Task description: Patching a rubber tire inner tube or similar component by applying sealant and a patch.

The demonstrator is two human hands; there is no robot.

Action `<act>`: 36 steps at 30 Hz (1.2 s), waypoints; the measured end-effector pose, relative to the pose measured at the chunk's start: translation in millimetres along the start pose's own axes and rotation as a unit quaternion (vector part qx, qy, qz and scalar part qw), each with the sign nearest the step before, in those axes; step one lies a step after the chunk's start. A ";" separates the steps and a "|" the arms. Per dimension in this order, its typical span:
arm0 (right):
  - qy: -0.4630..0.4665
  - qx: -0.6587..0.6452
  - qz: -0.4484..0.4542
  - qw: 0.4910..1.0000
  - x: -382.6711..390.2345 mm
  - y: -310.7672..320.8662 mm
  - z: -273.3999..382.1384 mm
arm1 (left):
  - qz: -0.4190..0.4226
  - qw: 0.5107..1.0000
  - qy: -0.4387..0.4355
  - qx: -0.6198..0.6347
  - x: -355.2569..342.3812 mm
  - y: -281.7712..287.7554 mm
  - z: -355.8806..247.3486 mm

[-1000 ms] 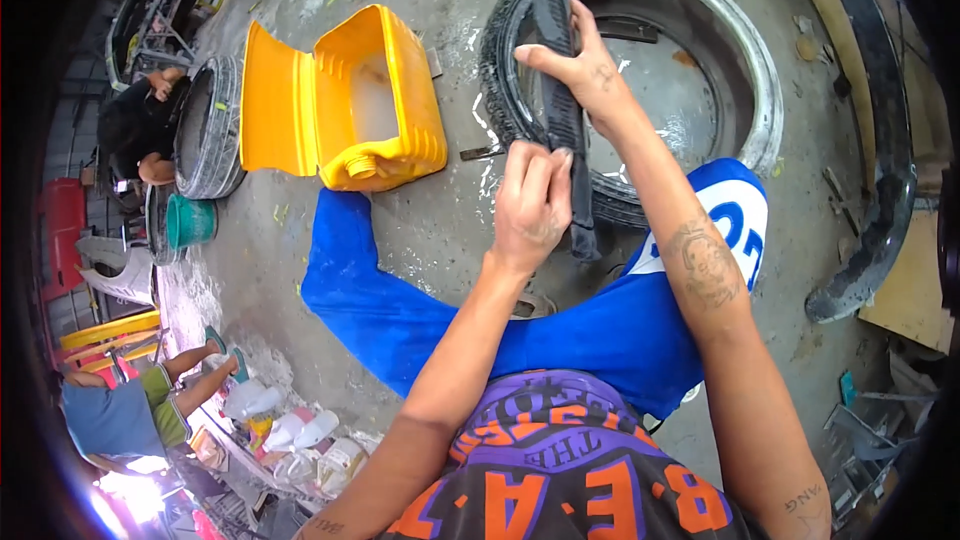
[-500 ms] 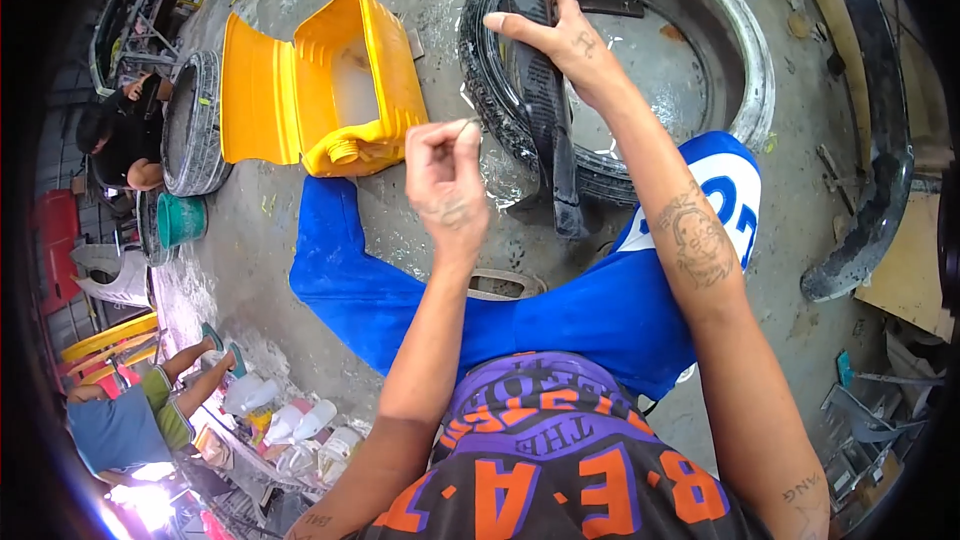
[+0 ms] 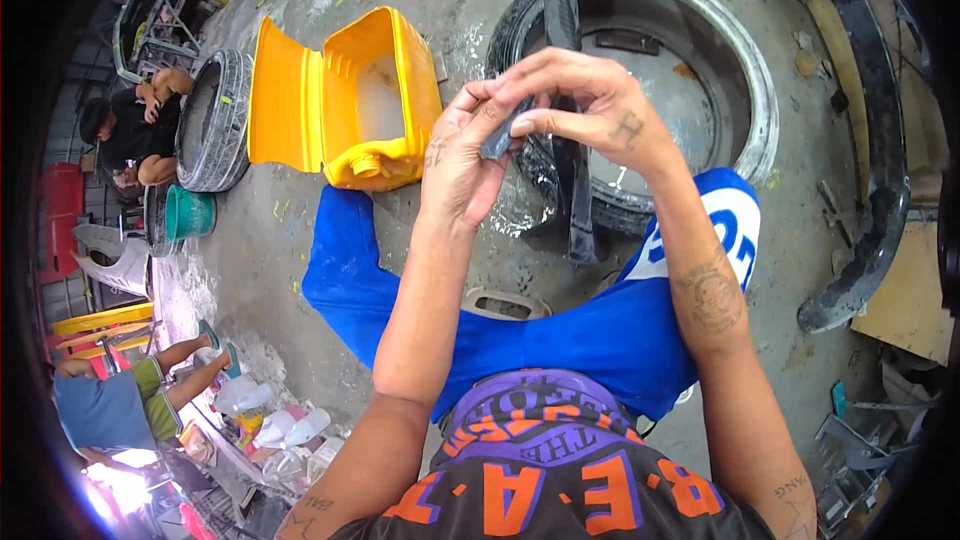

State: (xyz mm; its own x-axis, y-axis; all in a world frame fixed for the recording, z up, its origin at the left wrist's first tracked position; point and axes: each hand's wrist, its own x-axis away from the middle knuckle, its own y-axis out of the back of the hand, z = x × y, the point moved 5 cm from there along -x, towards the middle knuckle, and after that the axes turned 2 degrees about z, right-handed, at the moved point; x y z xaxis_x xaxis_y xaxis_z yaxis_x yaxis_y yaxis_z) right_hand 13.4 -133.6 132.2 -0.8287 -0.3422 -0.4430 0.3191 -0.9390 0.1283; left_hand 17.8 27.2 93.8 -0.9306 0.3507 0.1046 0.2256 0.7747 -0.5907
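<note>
Head view, looking down at a seated person in blue shorts on a concrete floor. Both hands meet above the near rim of the big tire lying flat ahead. Left hand is half curled, palm up, fingers bent around a small dark grey piece, looks like a bit of rubber; thumb and fingertips pinch its lower end. Right hand comes over from the tire side, fingers mostly closed, index and thumb gripping the top of the same piece. So both hands hold it, touching each other at the fingertips.

The piece is small, flat, dull dark grey, mostly hidden by fingers; exact shape cannot be told. It sits in the air over the tire's near edge, not resting on anything.

A long black rubber strip lies across the tire, running from its far side down over the near rim toward the person's knee. Wet white patches show on the tire tread just below the hands. Left of the tire, close beside it, a cut-open yellow jerrycan lies on its side with cloudy liquid inside. Farther left of the tire, another tire with a person crouched next to it, and a green bucket.
</note>
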 end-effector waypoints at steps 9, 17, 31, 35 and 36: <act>-0.005 -0.086 -0.071 0.994 0.3 4.9 -10.3 | 0.044 0.997 -0.034 -0.060 17.7 -6.1 -23.2; -0.101 -0.168 -0.101 0.975 0.6 -1.0 -20.7 | -0.015 0.981 -0.072 -0.180 16.2 -10.1 -35.1; -0.146 -0.096 -0.092 0.980 15.4 2.2 -17.8 | 0.122 0.989 0.043 0.071 7.1 1.4 3.4; -0.158 -0.073 -0.041 0.984 15.4 8.2 -14.0 | 0.129 0.988 0.053 0.061 5.2 6.2 11.4; -0.178 -0.076 -0.045 0.980 15.6 8.8 -12.8 | 0.123 0.990 0.053 0.046 5.6 7.5 13.6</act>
State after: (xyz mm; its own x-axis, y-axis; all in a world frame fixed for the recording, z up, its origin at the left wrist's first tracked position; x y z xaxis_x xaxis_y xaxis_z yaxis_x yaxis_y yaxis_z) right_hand 9.1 -146.7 115.1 -0.9560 -0.2740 -0.1048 0.2797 -0.9591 -0.0436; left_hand 10.4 27.9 79.1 -0.8146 0.5793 0.0289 0.4095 0.6097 -0.6786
